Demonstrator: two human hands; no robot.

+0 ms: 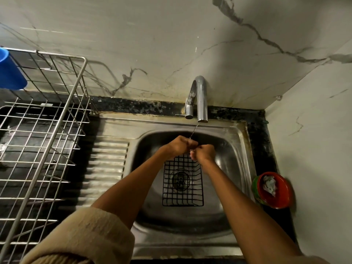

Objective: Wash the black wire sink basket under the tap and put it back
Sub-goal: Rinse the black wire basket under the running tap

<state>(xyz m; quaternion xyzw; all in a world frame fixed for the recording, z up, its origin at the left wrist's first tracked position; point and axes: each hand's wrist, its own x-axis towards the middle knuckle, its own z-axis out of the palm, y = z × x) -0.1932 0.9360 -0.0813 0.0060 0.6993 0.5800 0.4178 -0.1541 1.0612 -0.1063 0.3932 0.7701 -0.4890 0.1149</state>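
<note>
Black wire basket (183, 184) sits in the steel sink (231, 149), over the drain (180, 181). Both hands meet above its far edge, under a thin stream of water (194, 130) from the tap (200, 98). The left hand (180, 145) and right hand (204, 152) have curled fingers; whether they hold anything I cannot tell. A red bowl (274, 190) stands to the right, a wire dish rack (42, 130) to the left.
</note>
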